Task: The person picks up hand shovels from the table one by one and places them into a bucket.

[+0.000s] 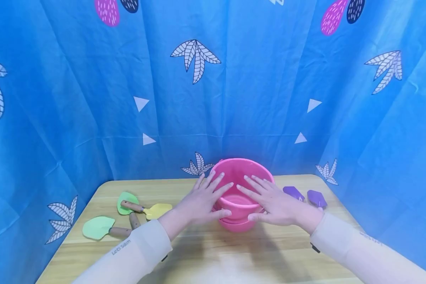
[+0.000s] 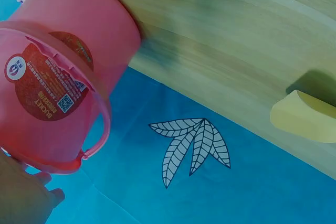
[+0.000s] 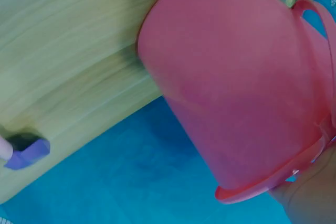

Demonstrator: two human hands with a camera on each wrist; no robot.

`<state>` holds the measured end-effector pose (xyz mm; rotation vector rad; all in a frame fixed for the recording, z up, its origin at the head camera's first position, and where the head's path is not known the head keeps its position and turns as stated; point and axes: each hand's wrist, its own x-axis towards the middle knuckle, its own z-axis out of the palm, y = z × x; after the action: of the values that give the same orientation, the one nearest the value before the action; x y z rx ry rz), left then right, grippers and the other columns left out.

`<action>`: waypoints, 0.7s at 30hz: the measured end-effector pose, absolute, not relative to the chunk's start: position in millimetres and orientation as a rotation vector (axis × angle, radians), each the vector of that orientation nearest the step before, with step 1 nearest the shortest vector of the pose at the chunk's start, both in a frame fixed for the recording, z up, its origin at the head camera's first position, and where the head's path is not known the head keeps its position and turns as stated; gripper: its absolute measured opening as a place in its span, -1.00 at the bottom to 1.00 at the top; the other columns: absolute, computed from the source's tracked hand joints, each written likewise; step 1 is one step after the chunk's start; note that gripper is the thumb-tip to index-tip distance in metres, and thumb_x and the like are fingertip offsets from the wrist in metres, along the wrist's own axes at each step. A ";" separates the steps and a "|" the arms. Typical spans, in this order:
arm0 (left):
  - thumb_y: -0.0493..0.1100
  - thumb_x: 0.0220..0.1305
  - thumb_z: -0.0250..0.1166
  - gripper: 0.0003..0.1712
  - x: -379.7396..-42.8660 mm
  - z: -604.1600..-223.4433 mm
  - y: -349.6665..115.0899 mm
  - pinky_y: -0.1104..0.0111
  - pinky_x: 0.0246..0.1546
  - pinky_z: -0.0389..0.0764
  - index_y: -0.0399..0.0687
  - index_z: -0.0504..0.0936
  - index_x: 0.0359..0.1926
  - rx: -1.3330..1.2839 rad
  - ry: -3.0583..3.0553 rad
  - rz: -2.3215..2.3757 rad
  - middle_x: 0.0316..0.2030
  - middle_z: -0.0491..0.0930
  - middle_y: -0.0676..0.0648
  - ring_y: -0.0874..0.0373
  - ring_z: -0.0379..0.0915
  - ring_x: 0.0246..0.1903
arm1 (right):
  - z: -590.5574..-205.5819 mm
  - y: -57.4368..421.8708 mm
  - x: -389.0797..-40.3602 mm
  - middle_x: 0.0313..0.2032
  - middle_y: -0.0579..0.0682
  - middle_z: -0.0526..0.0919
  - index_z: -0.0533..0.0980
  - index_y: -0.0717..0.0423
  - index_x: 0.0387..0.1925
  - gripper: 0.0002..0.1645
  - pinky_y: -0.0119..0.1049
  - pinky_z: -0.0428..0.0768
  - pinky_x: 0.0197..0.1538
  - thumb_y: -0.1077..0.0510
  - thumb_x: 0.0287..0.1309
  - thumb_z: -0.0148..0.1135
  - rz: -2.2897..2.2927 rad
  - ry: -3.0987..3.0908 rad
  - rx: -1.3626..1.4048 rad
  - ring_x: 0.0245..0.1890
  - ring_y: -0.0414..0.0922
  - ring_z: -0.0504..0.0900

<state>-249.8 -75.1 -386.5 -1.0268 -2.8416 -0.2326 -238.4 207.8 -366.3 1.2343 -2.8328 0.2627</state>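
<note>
A pink plastic bucket (image 1: 238,214) stands upright at the back middle of the wooden table. Over its left rim my left hand (image 1: 200,202) spreads straight fingers, thumb pointing inward. My right hand (image 1: 277,202) mirrors this at the right rim, palm down and fingers apart. In the left wrist view, the bucket (image 2: 110,9) shows a red label (image 2: 44,95), and its handle (image 2: 105,114) hangs down the side. Fingertips of the left hand (image 2: 23,192) appear right at the rim. The right wrist view has the right hand (image 3: 312,192) close against the rim of the bucket (image 3: 226,77).
Left of the bucket lie hand trowels with wooden handles: two green ones (image 1: 97,228) and a yellow one (image 1: 158,211). Two purple tool heads (image 1: 293,192) lie to the right, partly behind the right arm. A blue patterned curtain (image 1: 255,98) hangs behind the table (image 1: 230,252).
</note>
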 end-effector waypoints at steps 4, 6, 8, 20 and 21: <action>0.54 0.27 0.01 -0.03 -249.5 -387.8 -74.9 -0.12 0.46 -0.34 0.38 -0.03 0.58 -1.019 -2.848 -0.245 0.59 -0.20 0.01 -0.09 -0.42 0.56 | -366.7 205.4 -236.6 0.58 0.03 -0.13 -0.02 -0.25 0.58 -0.04 0.33 0.12 0.38 -0.40 0.30 0.06 0.276 -2.841 1.256 0.55 0.17 -0.14; 0.54 0.27 -0.01 -0.03 -249.9 -388.8 -75.0 -0.09 0.46 -0.35 0.36 -0.02 0.58 -1.019 -2.847 -0.237 0.59 -0.18 0.01 -0.08 -0.41 0.56 | -367.1 204.5 -235.8 0.58 0.02 -0.14 -0.03 -0.25 0.58 -0.05 0.33 0.09 0.39 -0.39 0.31 0.05 0.275 -2.839 1.259 0.55 0.17 -0.15; 0.54 0.28 -0.02 -0.04 -250.3 -390.4 -75.3 -0.08 0.47 -0.33 0.33 0.03 0.57 -1.025 -2.835 -0.228 0.58 -0.14 -0.01 -0.09 -0.38 0.56 | -367.8 204.0 -235.2 0.58 0.01 -0.13 -0.02 -0.26 0.58 -0.06 0.32 0.10 0.39 -0.37 0.31 0.07 0.283 -2.840 1.253 0.55 0.16 -0.13; 0.52 0.28 0.04 -0.10 -252.4 -393.6 -74.0 -0.05 0.47 -0.05 0.24 0.23 0.50 -1.033 -2.821 -0.245 0.51 0.14 -0.03 -0.05 -0.26 0.55 | -372.0 200.1 -230.0 0.57 0.06 -0.03 0.05 -0.28 0.56 -0.10 0.35 0.18 0.35 -0.30 0.30 0.15 0.357 -2.840 1.235 0.53 0.18 -0.05; 0.52 0.28 0.04 -0.10 -252.6 -393.7 -74.1 -0.05 0.46 -0.04 0.23 0.24 0.50 -1.031 -2.821 -0.246 0.51 0.16 -0.03 -0.05 -0.25 0.55 | -372.3 199.8 -229.9 0.56 0.05 -0.02 0.06 -0.29 0.56 -0.11 0.35 0.18 0.35 -0.30 0.31 0.14 0.354 -2.839 1.233 0.53 0.18 -0.04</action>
<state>-252.6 -74.1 -393.7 -1.0307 -2.8209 -0.2455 -229.9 199.8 -372.3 1.2328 -2.8395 0.3536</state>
